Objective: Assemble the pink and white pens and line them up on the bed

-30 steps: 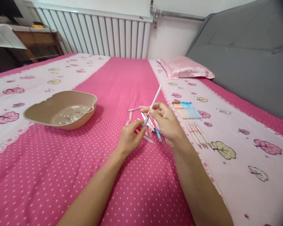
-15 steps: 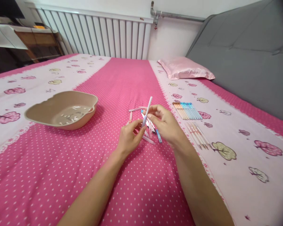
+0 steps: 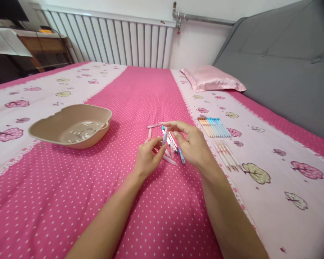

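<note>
My left hand (image 3: 149, 154) pinches a pale bluish pen barrel (image 3: 164, 137) upright between thumb and fingers. Over its top end stretches the index finger of my right hand (image 3: 190, 144), seemingly touching it, with the thumb held apart. Under and between the hands lies a loose pile of pen parts (image 3: 175, 145), white and pink with dark tips. A blue pen piece (image 3: 181, 156) sticks out below my right hand. Pink translucent tubes (image 3: 154, 126) lie just behind the pile, and another pale pink tube (image 3: 170, 160) is in front; my hands partly cover the pile.
Left stands a beige basin (image 3: 70, 124) holding small white pieces. On the right, a row of orange and blue pens (image 3: 214, 127) lies above a row of pale pink pens (image 3: 226, 154). A pink pillow (image 3: 212, 78) rests near the grey headboard (image 3: 280, 57).
The long white stick that stood above the pen barrel no longer shows; it appears to have gone down into it. My right hand has changed from a pinch to an extended index finger.
</note>
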A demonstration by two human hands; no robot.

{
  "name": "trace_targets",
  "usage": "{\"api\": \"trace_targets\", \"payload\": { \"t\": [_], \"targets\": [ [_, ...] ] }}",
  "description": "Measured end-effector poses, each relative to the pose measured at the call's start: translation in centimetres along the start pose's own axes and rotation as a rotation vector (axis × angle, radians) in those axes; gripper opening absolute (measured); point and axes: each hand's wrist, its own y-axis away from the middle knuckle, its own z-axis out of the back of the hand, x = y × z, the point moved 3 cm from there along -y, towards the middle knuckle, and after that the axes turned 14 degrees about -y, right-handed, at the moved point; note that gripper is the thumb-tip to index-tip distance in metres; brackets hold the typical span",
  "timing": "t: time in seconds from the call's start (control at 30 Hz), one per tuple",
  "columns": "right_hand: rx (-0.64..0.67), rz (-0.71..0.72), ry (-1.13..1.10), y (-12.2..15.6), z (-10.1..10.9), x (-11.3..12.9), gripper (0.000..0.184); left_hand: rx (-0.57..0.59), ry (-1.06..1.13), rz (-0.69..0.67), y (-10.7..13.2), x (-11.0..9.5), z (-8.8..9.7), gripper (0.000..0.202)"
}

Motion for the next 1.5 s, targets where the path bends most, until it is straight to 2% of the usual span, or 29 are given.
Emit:
{"api": "trace_targets", "payload": {
  "t": [0.17, 0.27, 0.33, 0.43, 0.53, 0.67, 0.8, 0.9, 1.0, 1.1, 1.2, 1.3, 1.37, 1.5],
  "targets": [
    [-0.058, 0.007, -0.015, -0.2, 0.9, -0.5, 0.043, 0.003, -0.013, 0.009, 0.0, 0.2, -0.1, 0.019],
    [-0.154, -0.052, 0.171, -0.2, 2.3, -1.0, 0.033, -0.005, -0.023, 0.031, 0.0, 0.3, -0.1, 0.018],
    [-0.154, -0.153, 0.367, -0.2, 3.1, -1.5, 0.023, -0.010, -0.022, 0.042, 0.0, 0.4, -0.1, 0.018],
    [-0.050, -0.353, 0.628, -0.1, 3.5, -2.7, 0.016, -0.013, -0.011, 0.051, 0.0, 0.4, -0.1, 0.019],
    [0.072, -0.497, 0.794, -0.2, 3.2, -4.1, 0.019, -0.028, -0.004, 0.056, 0.0, 0.5, -0.1, 0.018],
    [0.264, -0.655, 0.889, -0.5, 1.9, -6.2, 0.027, -0.042, -0.010, 0.055, 0.0, 0.8, -0.2, 0.018],
    [0.395, -0.752, 0.892, -0.7, 0.8, -7.4, 0.020, -0.036, -0.012, 0.060, -0.1, 1.0, -0.2, 0.018],
    [0.432, -0.717, 0.867, -0.5, 0.8, -7.1, 0.013, -0.030, -0.014, 0.064, -0.1, 0.9, -0.1, 0.018],
    [0.393, -0.592, 0.830, -0.2, 1.6, -5.6, 0.015, -0.022, -0.020, 0.071, -0.1, 0.8, -0.1, 0.019],
    [0.169, -0.420, 0.640, 0.0, 2.8, -3.6, 0.017, -0.016, -0.031, 0.069, 0.0, 0.7, 0.0, 0.019],
    [-0.107, -0.290, 0.271, -0.1, 3.8, -2.2, 0.029, -0.001, -0.039, 0.064, 0.0, 0.6, -0.1, 0.018],
    [-0.256, -0.186, -0.081, -0.4, 3.8, -1.7, 0.043, 0.011, -0.050, 0.065, -0.1, 0.5, -0.1, 0.017],
    [-0.291, -0.137, -0.221, -0.7, 3.4, -1.5, 0.045, 0.026, -0.060, 0.050, -0.1, 0.4, -0.1, 0.015],
    [-0.256, -0.067, -0.331, -0.9, 2.3, -1.1, 0.033, 0.060, -0.068, 0.008, -0.1, 0.2, -0.1, 0.017]
  ]
}}
